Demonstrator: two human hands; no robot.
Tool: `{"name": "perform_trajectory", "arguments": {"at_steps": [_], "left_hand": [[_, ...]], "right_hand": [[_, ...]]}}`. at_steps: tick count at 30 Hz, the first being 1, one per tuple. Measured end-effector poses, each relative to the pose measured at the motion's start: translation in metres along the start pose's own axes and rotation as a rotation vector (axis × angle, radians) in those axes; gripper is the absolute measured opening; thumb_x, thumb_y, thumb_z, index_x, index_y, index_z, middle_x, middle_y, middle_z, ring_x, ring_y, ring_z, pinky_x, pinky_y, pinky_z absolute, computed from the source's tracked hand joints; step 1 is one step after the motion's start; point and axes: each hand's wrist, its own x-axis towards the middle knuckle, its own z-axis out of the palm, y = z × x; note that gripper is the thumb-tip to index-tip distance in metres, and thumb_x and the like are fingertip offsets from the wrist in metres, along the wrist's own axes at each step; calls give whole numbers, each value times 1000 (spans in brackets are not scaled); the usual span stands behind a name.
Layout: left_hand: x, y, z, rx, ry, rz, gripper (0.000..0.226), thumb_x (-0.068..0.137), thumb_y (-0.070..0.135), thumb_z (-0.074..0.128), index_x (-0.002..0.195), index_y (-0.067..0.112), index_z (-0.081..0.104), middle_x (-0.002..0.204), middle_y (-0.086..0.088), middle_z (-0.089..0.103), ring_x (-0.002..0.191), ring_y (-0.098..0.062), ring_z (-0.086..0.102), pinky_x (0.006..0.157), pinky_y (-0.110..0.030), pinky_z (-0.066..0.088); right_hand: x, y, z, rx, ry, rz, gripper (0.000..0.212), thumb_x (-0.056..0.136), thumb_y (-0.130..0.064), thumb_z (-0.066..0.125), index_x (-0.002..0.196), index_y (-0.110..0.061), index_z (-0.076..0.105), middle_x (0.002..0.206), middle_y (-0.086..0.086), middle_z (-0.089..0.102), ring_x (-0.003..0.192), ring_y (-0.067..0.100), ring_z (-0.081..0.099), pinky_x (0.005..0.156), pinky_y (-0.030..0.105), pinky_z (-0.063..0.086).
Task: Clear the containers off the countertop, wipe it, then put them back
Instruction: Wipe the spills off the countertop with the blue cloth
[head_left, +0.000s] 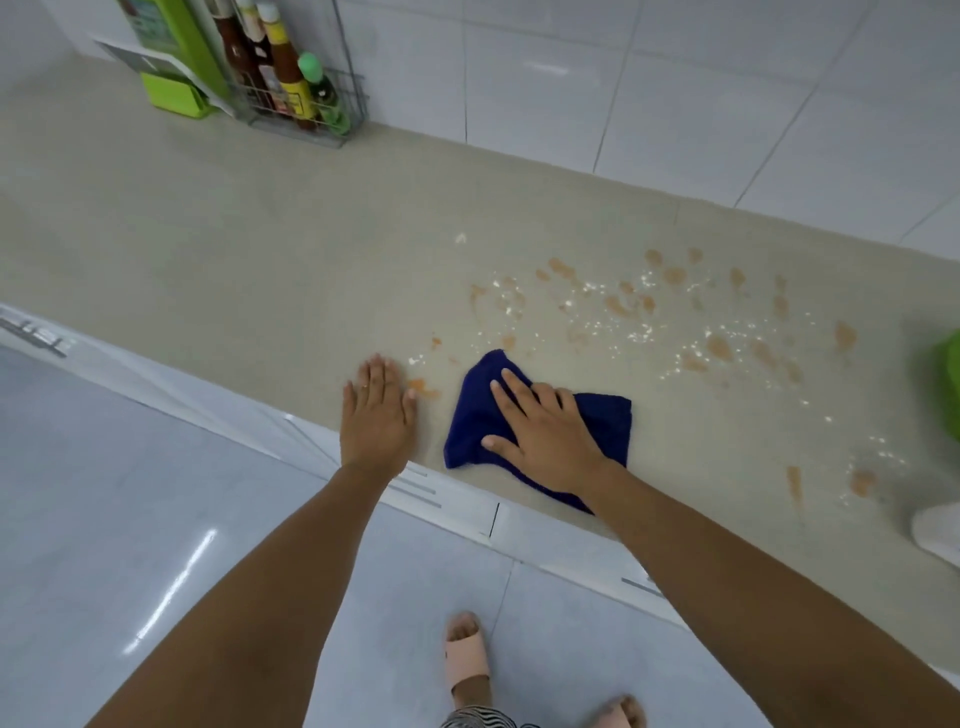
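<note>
The countertop (218, 249) carries orange stains (618, 306) and white crumbs (631, 332) across its middle and right stretch. Near the front edge lies a dark blue cloth (605, 421), pressed flat under the right hand (545, 431), fingers spread, gripping nothing. The left hand (376, 410) rests open and empty on the front edge just beside it. Bottles in a wire rack (306, 104) stand at the back left corner.

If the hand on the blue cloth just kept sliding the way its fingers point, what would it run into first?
The right hand lies flat on the blue cloth, fingers aimed up and left. It would probably first cross the small orange stains and white crumbs just past the cloth's tip, then bare countertop toward the wall.
</note>
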Motion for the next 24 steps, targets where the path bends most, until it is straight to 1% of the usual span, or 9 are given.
{"name": "perform_trajectory", "arguments": {"at_steps": [4,8,10,13,16,18,21,24], "left_hand": [[21,-16,-13,4,4,-9,59,103,35,15,153,6,2,163,-9,-1,151,-22,-2,123,-40,-1],[43,-31,-18,1,8,-51,59,103,33,17,153,6,3,163,-9,-1,151,-22,-2,122,-40,-1],[51,-39,-17,-13,5,-69,59,103,34,16,154,7,3,163,-9,-1,151,-22,-2,122,-41,-1],[58,-50,-15,-21,-2,-93,59,102,34,18,154,8,6,163,-9,2,151,-23,0,122,-43,0],[58,-55,-10,15,-21,-99,60,101,37,15,154,11,3,163,-6,-1,151,-22,-3,121,-43,-2],[59,-55,-9,17,-26,-103,61,101,38,13,154,12,1,163,-5,-3,151,-20,-5,121,-43,-4],[59,-55,-7,15,-7,-105,60,100,38,9,154,14,-1,163,-3,-4,151,-18,-7,122,-43,-3],[60,-55,-7,7,12,-106,58,101,38,7,154,15,0,164,-2,-3,151,-17,-6,122,-42,-2]], "right_hand": [[30,29,-5,21,12,96,78,90,-70,7,153,-24,13,161,-2,12,133,28,32,108,44,26],[4,70,1,85,87,369,67,94,-64,14,153,-31,12,161,-3,17,133,31,33,109,46,28],[-21,76,6,142,129,449,61,97,-59,16,152,-34,15,160,-2,20,136,32,32,111,48,28],[-48,53,14,134,119,412,54,97,-57,19,149,-40,25,159,-4,23,137,32,30,110,51,29],[-46,11,14,106,111,319,50,96,-56,25,143,-44,37,156,-4,31,129,32,38,102,51,34],[-30,-18,13,74,128,211,47,95,-54,29,139,-45,42,152,-5,37,123,31,44,98,48,38],[13,-59,8,74,117,85,45,96,-53,31,138,-46,42,150,-7,41,119,29,49,96,47,40],[70,-72,-4,98,76,46,46,97,-54,25,141,-48,35,153,-8,35,125,30,43,100,48,35]]}}
